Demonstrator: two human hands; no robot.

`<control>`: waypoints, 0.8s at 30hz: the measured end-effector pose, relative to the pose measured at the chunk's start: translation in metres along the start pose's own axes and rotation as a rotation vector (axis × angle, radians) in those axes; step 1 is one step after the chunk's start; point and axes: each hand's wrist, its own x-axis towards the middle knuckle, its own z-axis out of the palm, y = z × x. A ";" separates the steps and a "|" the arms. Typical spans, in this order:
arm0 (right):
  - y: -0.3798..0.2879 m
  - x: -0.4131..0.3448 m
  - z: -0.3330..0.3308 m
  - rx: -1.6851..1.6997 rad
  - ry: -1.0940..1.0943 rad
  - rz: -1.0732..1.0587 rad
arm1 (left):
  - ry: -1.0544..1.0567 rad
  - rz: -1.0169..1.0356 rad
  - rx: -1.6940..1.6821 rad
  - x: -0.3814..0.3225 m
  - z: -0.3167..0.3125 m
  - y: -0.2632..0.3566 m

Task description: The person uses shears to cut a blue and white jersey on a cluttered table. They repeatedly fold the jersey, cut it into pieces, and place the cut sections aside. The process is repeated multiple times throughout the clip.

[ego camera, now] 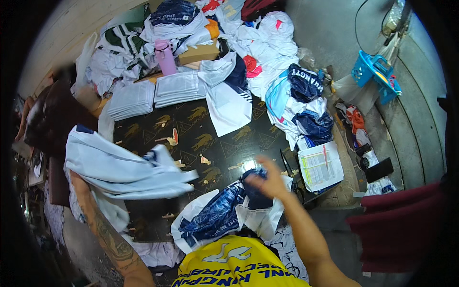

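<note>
A white garment with a navy patch (125, 165) hangs raised over the left side of a dark printed board (229, 150). It covers my left hand; only the tattooed forearm (111, 233) shows below, so the hand's grip is hidden. My right hand (265, 179), blurred and with fingers spread, is over a navy and white garment (215, 211) lying at the board's near edge against my yellow shirt. Whether its fingertips touch the cloth cannot be told. Black scissors (287, 161) lie to the right of this hand.
Folded white pieces (132, 100) are stacked at the board's far left, beside another stack (179, 88). Behind stand a pink bottle (165, 57) and heaped garments (269, 43). Papers with a red pen (319, 168) lie right. A blue basket (376, 75) hangs farther right. Another person sits at left.
</note>
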 end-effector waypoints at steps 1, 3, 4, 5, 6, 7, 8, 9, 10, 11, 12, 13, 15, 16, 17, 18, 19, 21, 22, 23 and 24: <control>0.004 -0.021 0.036 -0.099 -0.075 -0.073 | -0.064 0.017 0.117 -0.009 -0.009 -0.010; 0.022 -0.063 0.078 -0.367 -0.254 -0.261 | -0.045 -0.040 0.309 -0.043 -0.006 -0.041; 0.031 -0.073 0.093 -0.388 -0.216 -0.318 | -0.016 -0.094 0.398 -0.063 0.000 -0.056; 0.045 -0.066 0.095 -0.379 -0.253 -0.289 | 0.053 0.020 0.576 -0.091 0.012 -0.075; 0.053 -0.059 0.091 -0.403 -0.318 -0.236 | 0.106 -0.067 0.592 -0.113 0.021 -0.089; 0.058 -0.030 0.086 -0.101 -0.250 0.153 | 0.100 0.006 0.593 -0.138 0.031 -0.102; 0.059 0.006 0.073 0.010 0.047 0.017 | 0.120 -0.144 0.691 -0.162 0.042 -0.113; 0.060 0.052 0.055 0.092 0.217 -0.070 | 0.142 -0.174 0.777 -0.181 0.054 -0.123; 0.062 0.099 0.031 0.164 0.353 -0.203 | 0.125 -0.252 0.826 -0.202 0.070 -0.132; 0.062 0.152 0.012 0.201 0.469 -0.314 | 0.125 -0.318 0.887 -0.222 0.089 -0.140; 0.066 0.196 -0.004 0.229 0.359 -0.225 | 0.091 -0.351 0.898 -0.239 0.108 -0.146; 0.073 0.234 -0.015 0.276 0.299 -0.279 | 0.045 -0.482 0.949 -0.252 0.127 -0.149; 0.097 0.298 -0.015 0.166 0.057 -0.113 | -0.114 -0.557 0.931 -0.274 0.167 -0.147; 0.113 0.322 -0.007 0.208 -0.053 -0.060 | -0.161 -0.702 0.872 -0.280 0.184 -0.141; 0.127 0.342 0.010 0.212 -0.100 0.078 | -0.203 -0.845 0.799 -0.279 0.199 -0.135; 0.143 0.350 0.027 0.108 -0.099 0.115 | -0.168 -0.650 0.760 -0.282 0.218 -0.129; 0.152 0.353 0.045 0.007 -0.079 0.219 | -0.183 -0.353 0.761 -0.277 0.235 -0.126; 0.150 0.339 0.070 -0.152 -0.054 0.162 | -0.218 -0.346 0.681 -0.261 0.260 -0.120; 0.137 0.332 0.076 -0.193 -0.101 0.069 | -0.220 -0.494 0.663 -0.249 0.268 -0.120; 0.119 0.319 0.078 -0.269 -0.133 0.077 | -0.207 -0.519 0.566 -0.238 0.274 -0.121; 0.100 0.293 0.078 -0.377 -0.333 -0.039 | -0.182 -0.444 0.421 -0.223 0.283 -0.129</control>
